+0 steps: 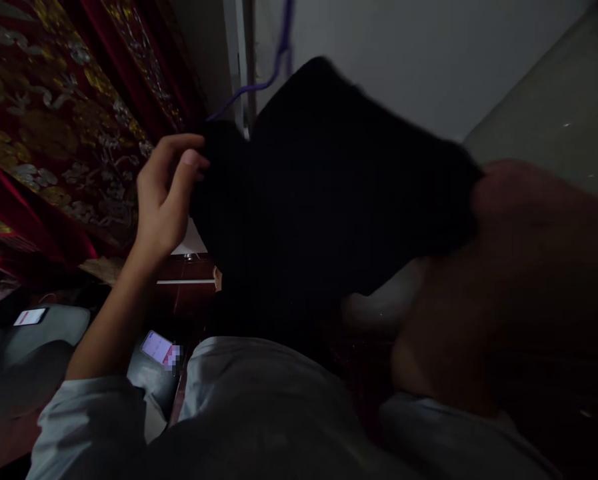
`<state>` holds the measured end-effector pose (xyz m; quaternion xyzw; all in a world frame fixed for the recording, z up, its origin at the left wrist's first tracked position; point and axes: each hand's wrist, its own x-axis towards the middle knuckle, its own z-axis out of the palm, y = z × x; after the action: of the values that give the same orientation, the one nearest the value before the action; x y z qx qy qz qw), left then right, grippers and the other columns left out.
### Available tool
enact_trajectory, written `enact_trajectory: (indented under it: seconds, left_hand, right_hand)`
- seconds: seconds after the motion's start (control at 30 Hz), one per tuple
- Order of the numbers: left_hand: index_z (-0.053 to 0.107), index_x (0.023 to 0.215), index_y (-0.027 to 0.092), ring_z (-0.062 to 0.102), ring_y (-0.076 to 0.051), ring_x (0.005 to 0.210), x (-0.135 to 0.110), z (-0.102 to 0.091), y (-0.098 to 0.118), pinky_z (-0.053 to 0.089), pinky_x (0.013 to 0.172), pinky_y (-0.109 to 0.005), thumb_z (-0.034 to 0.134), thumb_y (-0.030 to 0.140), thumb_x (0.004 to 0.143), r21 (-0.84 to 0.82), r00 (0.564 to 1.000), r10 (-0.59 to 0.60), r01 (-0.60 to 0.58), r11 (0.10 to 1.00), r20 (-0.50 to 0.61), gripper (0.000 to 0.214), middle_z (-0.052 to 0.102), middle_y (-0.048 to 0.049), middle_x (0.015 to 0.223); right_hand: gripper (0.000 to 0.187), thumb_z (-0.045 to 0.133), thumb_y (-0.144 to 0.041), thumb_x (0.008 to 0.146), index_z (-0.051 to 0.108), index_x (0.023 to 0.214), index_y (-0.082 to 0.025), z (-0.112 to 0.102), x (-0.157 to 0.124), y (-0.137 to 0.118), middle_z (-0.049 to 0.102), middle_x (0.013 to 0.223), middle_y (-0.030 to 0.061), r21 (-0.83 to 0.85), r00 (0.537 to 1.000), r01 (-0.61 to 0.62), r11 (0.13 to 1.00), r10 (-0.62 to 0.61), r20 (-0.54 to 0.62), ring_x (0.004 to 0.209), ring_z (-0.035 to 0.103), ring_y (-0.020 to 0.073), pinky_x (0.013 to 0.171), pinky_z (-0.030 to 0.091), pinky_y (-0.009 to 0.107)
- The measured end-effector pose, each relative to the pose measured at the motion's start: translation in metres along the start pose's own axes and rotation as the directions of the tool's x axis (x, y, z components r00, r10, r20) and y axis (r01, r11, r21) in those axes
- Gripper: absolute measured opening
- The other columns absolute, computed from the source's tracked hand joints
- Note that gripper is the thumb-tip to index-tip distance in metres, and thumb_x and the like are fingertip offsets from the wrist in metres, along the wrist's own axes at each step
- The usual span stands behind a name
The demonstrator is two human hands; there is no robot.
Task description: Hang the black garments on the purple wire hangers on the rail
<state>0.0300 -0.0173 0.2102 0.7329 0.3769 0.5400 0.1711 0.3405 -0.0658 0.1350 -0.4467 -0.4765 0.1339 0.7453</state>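
Note:
A piece of black cloth (319, 187), perhaps a garment, is stretched out in front of me between both hands. It is too dark to make out its seams or openings. My left hand (169, 183) pinches its upper left edge, with the thumb on the near side and the fingertips partly behind the fabric. At the far right edge of the cloth, my right hand (523, 193) appears closed on it, though the hand is dark and smeared by motion. The lower part of the cloth hangs down close to my light shirt (259, 373).
Red curtains (53, 127) with gold and silver patterns hang at the left. A purple cord (251, 88) runs down near a pale wall (389, 60). At lower left, one lit phone (30, 317) and another lit phone (159, 348) lie on grey seats. The floor has dark red tiles (181, 270).

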Motion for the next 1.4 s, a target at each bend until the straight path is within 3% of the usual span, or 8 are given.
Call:
enact_trajectory:
  seconds: [0.1,0.27,0.33,0.57,0.93,1.13,1.27,1.4]
  left_hand:
    - [0.065,0.124,0.022,0.070,-0.023,0.109,0.001,0.006,0.021,0.055,0.094,-0.039,0.048,0.041,0.107,-0.304,0.947,-0.273,0.313,0.900,0.168,0.031,0.070,-0.0054,0.123]
    - [0.065,0.097,0.021,0.060,-0.029,0.135,-0.018,-0.009,0.038,0.050,0.113,-0.053,0.056,0.021,0.089,-0.404,0.844,-0.463,0.536,0.741,0.270,0.013,0.069,-0.0047,0.134]
    - [0.064,0.091,0.023,0.068,-0.031,0.123,-0.035,-0.022,0.037,0.055,0.107,-0.053,0.065,0.017,0.077,-0.316,0.802,-0.462,0.581,0.751,0.377,0.015,0.072,-0.0049,0.127]
    - [0.072,0.097,0.028,0.076,-0.026,0.091,-0.068,-0.065,0.042,0.064,0.081,-0.039,0.067,0.026,0.088,0.108,0.557,-0.532,0.619,0.778,0.638,0.011,0.077,-0.0075,0.100]
    - [0.082,0.095,0.022,0.064,-0.020,0.051,-0.024,-0.075,0.018,0.038,0.038,-0.024,0.070,0.024,0.073,0.156,0.597,-0.589,0.618,0.770,0.544,0.026,0.075,-0.0099,0.078]
    - [0.070,0.120,0.025,0.066,-0.027,0.117,-0.020,-0.053,-0.009,0.057,0.100,-0.039,0.076,0.026,0.075,-0.238,0.952,-0.300,0.280,0.930,-0.054,0.045,0.069,-0.0074,0.127]
    - [0.069,0.115,0.024,0.062,-0.025,0.118,-0.051,-0.033,-0.017,0.050,0.106,-0.040,0.065,0.035,0.085,0.059,0.820,0.209,-0.210,0.976,-0.533,0.032,0.067,-0.0048,0.119]
    - [0.069,0.122,0.022,0.067,-0.017,0.078,-0.098,-0.008,-0.023,0.056,0.081,-0.031,0.059,0.030,0.097,0.313,0.915,0.374,-0.315,0.896,-0.149,0.028,0.068,-0.0003,0.086]
  right_hand:
    - [0.009,0.067,-0.038,0.088,0.073,0.092,-0.032,0.011,-0.025,-0.016,0.065,0.074,-0.0023,0.029,0.896,0.348,0.937,-0.342,0.283,0.068,0.064,0.0192,0.062,0.049,0.038]
    - [0.046,0.075,-0.047,0.086,0.066,0.127,-0.026,0.027,-0.056,-0.039,0.075,0.110,0.0034,0.364,0.153,0.172,0.915,-0.390,0.908,0.087,0.074,0.0189,0.072,0.060,0.030]
    - [0.045,0.075,-0.047,0.088,0.069,0.125,-0.022,0.032,-0.057,-0.034,0.075,0.112,0.0046,0.351,-0.005,-0.017,0.936,-0.351,0.936,0.090,0.074,0.0169,0.076,0.060,0.027]
    - [0.051,0.070,-0.042,0.092,0.060,0.141,-0.033,0.050,-0.015,0.025,0.057,0.145,0.0079,0.080,0.667,0.261,0.962,-0.240,0.706,0.140,0.049,0.0303,0.118,0.042,0.053]
    - [0.051,0.067,-0.073,0.083,0.069,0.093,-0.023,0.077,-0.007,0.052,0.065,0.091,0.0070,0.045,0.741,0.031,0.999,-0.053,0.669,0.088,0.064,0.0237,0.077,0.057,0.039]
    - [0.055,0.067,-0.076,0.081,0.057,0.082,-0.022,0.101,0.048,0.054,0.064,0.080,0.0058,0.226,0.877,-0.289,0.930,0.162,0.453,0.085,0.067,0.0228,0.075,0.057,0.036]
    - [0.042,0.065,-0.059,0.093,0.060,0.098,-0.018,0.117,0.088,0.054,0.070,0.100,0.0110,0.306,0.942,-0.273,0.912,0.190,0.276,0.107,0.068,0.0241,0.091,0.057,0.037]
    - [0.059,0.056,-0.071,0.093,0.065,0.117,-0.018,0.105,0.090,0.066,0.069,0.123,0.0136,0.346,0.950,-0.273,0.898,0.195,0.244,0.117,0.068,0.0267,0.093,0.060,0.039]
